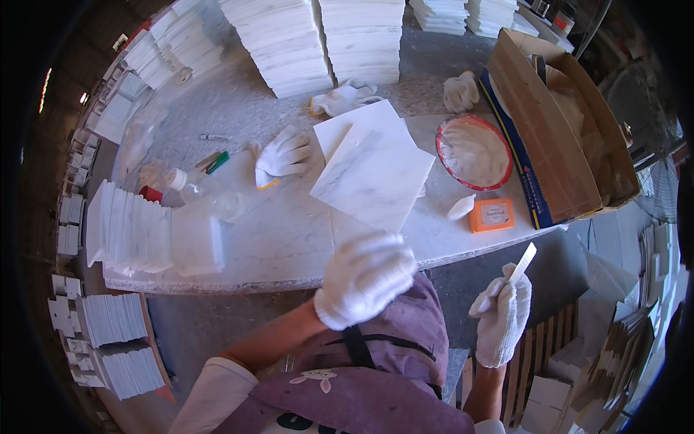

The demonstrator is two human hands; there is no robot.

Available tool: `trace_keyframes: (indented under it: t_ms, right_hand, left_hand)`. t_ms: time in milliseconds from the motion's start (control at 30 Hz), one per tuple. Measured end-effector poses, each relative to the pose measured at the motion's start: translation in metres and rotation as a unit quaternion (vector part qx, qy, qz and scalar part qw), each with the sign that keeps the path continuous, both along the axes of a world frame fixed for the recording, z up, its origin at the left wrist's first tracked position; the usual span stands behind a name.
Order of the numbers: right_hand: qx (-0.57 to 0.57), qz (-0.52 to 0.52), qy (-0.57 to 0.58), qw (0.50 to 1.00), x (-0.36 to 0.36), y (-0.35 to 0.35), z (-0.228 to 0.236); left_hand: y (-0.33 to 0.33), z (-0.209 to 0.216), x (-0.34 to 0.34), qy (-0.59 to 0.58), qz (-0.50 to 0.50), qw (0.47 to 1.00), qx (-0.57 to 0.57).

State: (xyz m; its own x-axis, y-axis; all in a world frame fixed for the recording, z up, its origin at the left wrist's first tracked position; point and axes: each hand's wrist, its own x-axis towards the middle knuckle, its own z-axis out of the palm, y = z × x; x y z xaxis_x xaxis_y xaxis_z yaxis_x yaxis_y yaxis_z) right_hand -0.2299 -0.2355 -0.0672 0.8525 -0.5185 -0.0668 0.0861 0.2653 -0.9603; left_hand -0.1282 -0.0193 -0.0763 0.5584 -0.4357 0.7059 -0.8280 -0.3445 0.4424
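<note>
My left hand [367, 281], in a white knit glove, hovers at the front edge of the marble-topped table, close to the nearest tile corner. Its fingers are turned under and slightly blurred, so whether they hold anything is hidden. Off to the right, beyond the table edge, my gloved right hand [502, 318] pinches a thin flat white strip [523, 262] that points upward. In the middle of the table lies a white marble tile [376, 177] with grey veins, overlapping another tile [347, 130] beneath it.
Right of the tiles are a red-rimmed bowl of white material [475, 153], an orange box [491, 215] and a cardboard box [549, 130]. Upright tiles [144, 231], a clear bottle [210, 195] and a loose glove [282, 157] occupy the left. Tall tile stacks [361, 43] rise behind.
</note>
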Motion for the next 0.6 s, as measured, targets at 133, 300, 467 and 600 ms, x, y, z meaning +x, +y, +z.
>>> trace_keyframes:
  t_ms: [133, 300, 467, 600]
  right_hand:
    - [-0.021, 0.04, -0.005, 0.999, -0.004, 0.008, -0.001]
    - [-0.01, 0.036, -0.002, 0.999, -0.014, 0.013, 0.001]
    - [0.002, 0.026, 0.017, 1.0, -0.03, 0.015, 0.006]
    - [0.009, 0.029, -0.002, 1.0, -0.041, 0.018, 0.009]
  left_hand:
    - [0.031, 0.005, 0.068, -0.013, 0.167, 0.985, 0.042]
    - [0.062, -0.008, 0.15, 0.061, 0.169, 0.958, 0.224]
    - [0.052, 0.004, 0.203, 0.179, 0.119, 0.93, 0.298]
    - [0.05, 0.014, 0.219, 0.24, 0.152, 0.939, 0.193]
